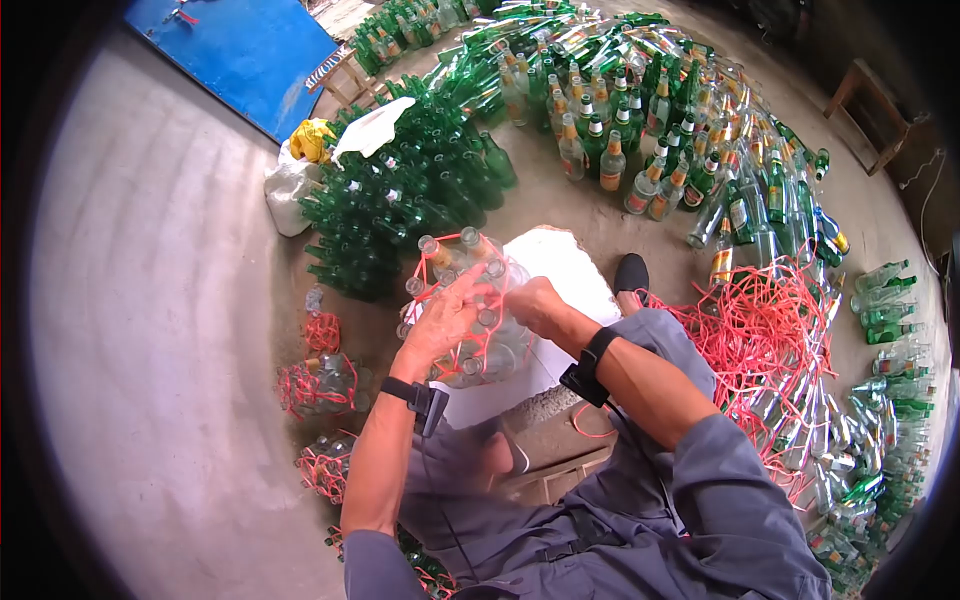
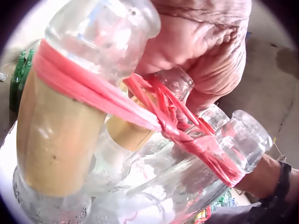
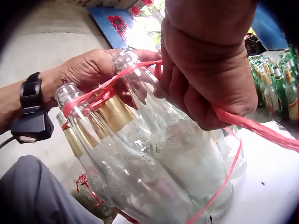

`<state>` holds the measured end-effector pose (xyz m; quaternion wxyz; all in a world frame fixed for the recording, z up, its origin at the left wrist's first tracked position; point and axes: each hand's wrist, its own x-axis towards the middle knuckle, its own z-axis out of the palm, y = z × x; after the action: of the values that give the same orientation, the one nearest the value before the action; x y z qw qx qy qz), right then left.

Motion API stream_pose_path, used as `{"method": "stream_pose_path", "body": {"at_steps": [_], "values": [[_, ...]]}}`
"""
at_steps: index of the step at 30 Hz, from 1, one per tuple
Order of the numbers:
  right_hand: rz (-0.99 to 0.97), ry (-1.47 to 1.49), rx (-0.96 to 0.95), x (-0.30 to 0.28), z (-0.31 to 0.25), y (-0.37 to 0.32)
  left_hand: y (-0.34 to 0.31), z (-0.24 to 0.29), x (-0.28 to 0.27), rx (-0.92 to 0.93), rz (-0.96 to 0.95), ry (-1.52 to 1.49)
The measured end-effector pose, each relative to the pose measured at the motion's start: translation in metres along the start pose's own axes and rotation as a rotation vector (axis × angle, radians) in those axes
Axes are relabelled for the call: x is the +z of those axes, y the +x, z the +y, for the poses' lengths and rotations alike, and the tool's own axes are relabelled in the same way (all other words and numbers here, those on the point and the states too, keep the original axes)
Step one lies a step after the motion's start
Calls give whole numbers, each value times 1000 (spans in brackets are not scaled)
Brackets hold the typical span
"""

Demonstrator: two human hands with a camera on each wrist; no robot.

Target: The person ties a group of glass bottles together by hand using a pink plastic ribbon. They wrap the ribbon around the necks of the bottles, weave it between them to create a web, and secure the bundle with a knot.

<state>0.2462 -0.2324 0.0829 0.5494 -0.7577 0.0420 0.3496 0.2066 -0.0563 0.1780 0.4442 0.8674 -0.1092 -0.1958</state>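
Several clear glass bottles (image 3: 135, 177) stand bunched on a white-topped block (image 1: 560, 270), with pink plastic twine (image 2: 93, 93) looped round their necks. Some necks carry gold labels (image 3: 112, 114). The left hand (image 1: 447, 318) lies over the bottle tops, its fingers extended among the necks; in the right wrist view this hand (image 3: 96, 70) is behind the front necks. At the bunch's right side, the right hand (image 1: 540, 305) has curled fingers gripping the twine; the right wrist view shows the right hand (image 3: 210, 70) with a pink strand (image 3: 261, 130) trailing from it.
Green bottles (image 1: 400, 190) stand massed at the upper left, beside a white sack (image 1: 290, 190). More bottles (image 1: 640, 130) fill the upper right. A heap of pink twine (image 1: 760, 330) lies at the right. Tied bundles (image 1: 320, 385) stand on the floor at the left.
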Motion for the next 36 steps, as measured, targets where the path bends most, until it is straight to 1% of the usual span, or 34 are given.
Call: {"method": "stream_pose_path", "body": {"at_steps": [2,4,8,11,13,14,16,17,19,20,22,23,25,26,28,29,31,32,34,36], "values": [[-25,-14,-24,0,1,0,0,-2,1,8,8,-13],[58,291,154,0,-10,-17,0,-4,3,41,24,-158],[25,290,125,-6,-17,-28,2,-9,5,5,15,-164],[68,195,21,-6,-12,-26,3,0,7,-30,58,-169],[98,134,-45,-7,-5,-25,-1,15,5,-61,75,47],[96,134,-45,-9,-3,-26,-2,16,4,-62,75,47],[68,140,-229,-14,3,-27,-4,17,2,-45,105,168],[66,142,-231,-18,2,-30,-5,15,2,-47,107,170],[70,-7,-253,-29,2,-36,-6,11,3,20,142,245],[68,-6,-253,-33,3,-39,-8,15,3,18,142,246],[126,-230,-287,-41,3,-44,-11,22,2,-40,178,191],[125,-229,-289,-44,3,-46,-13,25,0,-41,178,192],[109,-266,-288,-50,2,-49,-15,28,-4,51,259,353],[109,-266,-289,-51,1,-51,-16,25,-7,50,260,354],[119,-305,-312,-53,-4,-55,-16,18,-17,265,327,538],[118,-303,-314,-52,-5,-55,-17,21,-20,264,327,540],[140,-288,-350,-50,-7,-56,-21,28,-27,104,322,412],[138,-288,-352,-48,-8,-57,-21,24,-31,102,323,414],[164,-255,-415,-41,-10,-57,-20,16,-38,25,351,286],[167,-220,-414,-35,-11,-56,-17,15,-39,26,363,283]]}}
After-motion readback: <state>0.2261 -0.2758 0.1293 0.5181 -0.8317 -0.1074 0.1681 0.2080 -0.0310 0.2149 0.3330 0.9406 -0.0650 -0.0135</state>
